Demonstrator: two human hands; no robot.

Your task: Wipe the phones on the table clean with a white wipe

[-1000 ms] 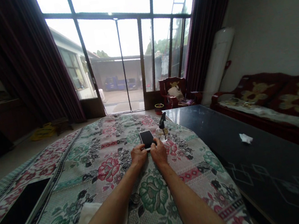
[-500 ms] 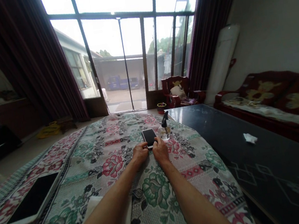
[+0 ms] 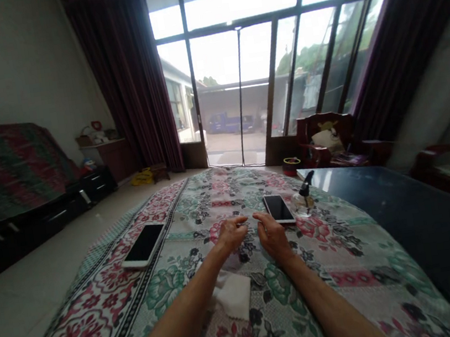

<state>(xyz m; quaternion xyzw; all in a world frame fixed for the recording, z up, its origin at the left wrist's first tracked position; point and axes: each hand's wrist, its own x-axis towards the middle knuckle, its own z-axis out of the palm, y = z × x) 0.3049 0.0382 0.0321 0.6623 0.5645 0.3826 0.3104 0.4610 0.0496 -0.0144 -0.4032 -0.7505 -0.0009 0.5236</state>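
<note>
Over the flowered tablecloth, my left hand reaches inward with its fingers stretched out and nothing in them. Facing it across a small gap is my right hand, also empty, its fingers partly bent and apart. A white smartphone with a dark screen lies flat just beyond my right hand. Right of that phone stands a clear spray bottle with a black nozzle. A folded whitish cloth rests near my left forearm. Farther left lies a larger white tablet, its screen dark.
A dark glossy table adjoins on the right. Behind it are a wooden armchair and a round container. Glass doors stand straight ahead, between dark curtains. A black low cabinet is at the left wall.
Both hands have let go of the smartphone and drawn back toward me, to its left. The phone stays on the cloth. My view has turned left, uncovering more of the folded cloth.
</note>
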